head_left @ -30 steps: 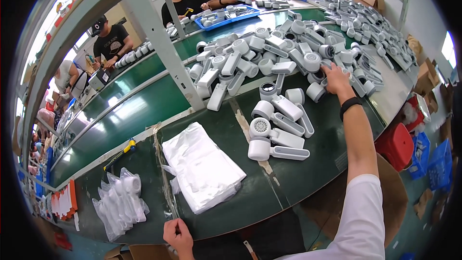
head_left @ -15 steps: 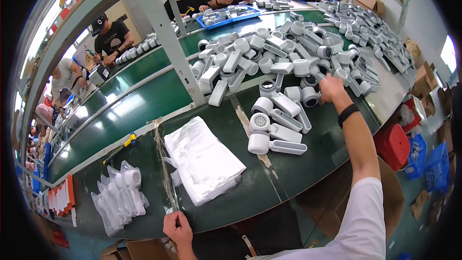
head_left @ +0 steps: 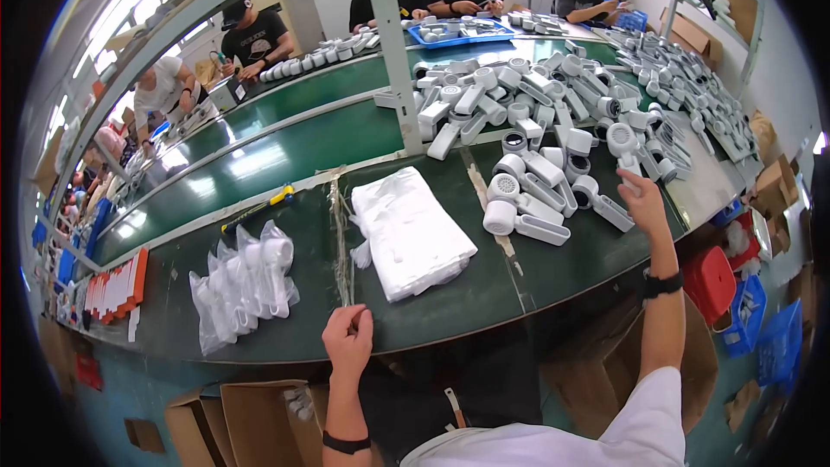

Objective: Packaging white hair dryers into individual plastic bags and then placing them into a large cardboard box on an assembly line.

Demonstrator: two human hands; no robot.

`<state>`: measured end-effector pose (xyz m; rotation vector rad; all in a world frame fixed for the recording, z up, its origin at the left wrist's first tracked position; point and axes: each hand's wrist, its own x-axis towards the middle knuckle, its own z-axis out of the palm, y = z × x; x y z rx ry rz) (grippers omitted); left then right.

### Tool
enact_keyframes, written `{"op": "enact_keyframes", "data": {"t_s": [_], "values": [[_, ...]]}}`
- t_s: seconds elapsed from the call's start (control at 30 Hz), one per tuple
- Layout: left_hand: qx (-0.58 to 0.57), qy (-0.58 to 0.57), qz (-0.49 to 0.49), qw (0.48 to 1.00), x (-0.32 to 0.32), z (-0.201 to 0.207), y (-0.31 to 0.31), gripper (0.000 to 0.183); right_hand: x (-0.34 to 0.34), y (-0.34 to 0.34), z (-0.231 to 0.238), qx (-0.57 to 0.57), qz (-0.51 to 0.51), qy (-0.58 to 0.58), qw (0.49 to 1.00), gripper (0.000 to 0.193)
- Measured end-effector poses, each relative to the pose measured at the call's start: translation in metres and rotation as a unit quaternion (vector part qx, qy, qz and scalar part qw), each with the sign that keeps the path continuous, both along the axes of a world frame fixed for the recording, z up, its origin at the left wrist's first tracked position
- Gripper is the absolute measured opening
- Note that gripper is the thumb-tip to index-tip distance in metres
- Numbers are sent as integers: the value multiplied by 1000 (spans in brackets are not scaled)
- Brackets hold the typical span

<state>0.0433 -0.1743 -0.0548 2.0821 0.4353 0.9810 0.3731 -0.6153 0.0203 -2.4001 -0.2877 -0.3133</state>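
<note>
My right hand (head_left: 641, 201) is closed on the handle of a grey-and-white lint remover (head_left: 621, 140), whose round perforated head points away from me. It is at the right, beside a big heap of like lint removers (head_left: 484, 78). Nearer me lies a smaller group of lint removers (head_left: 540, 195) on the dark green table. My left hand (head_left: 347, 337) is at the table's front edge, fingers curled together, with nothing visible in it. Beyond it lies a stack of white plastic bags (head_left: 406, 238). To its left, several bagged lint removers (head_left: 246, 281) lie in a row.
A yellow-and-black tool (head_left: 259, 207) lies behind the bagged row, and orange-and-white cards (head_left: 117, 285) stand at far left. A metal post (head_left: 396, 52) rises behind the bags. Cardboard boxes (head_left: 268, 406) stand below the table; a red stool (head_left: 711, 281) is at right. Other people work across the line.
My right hand has drawn back from the heap with a lint remover. My left hand stays curled near the table edge. The whole view has shifted, with the scene now further right and higher.
</note>
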Motion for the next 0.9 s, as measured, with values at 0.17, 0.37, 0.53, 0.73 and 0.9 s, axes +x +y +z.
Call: {"op": "enact_keyframes", "data": {"t_s": [0.17,0.37,0.53,0.73,0.9], "values": [[118,36,-106,987,28,58,-19,17,-104,69,14,490,113,43,863,86],[278,156,-117,941,85,45,-18,19,-179,130,-38,584,205,279,735,43],[280,207,-98,932,91,37,-13,10,-184,172,-64,559,233,310,733,44],[264,162,-124,943,96,46,-17,8,-169,176,-88,541,210,302,756,41],[241,122,-119,955,99,51,-21,8,-171,177,-87,557,209,294,748,41]]}}
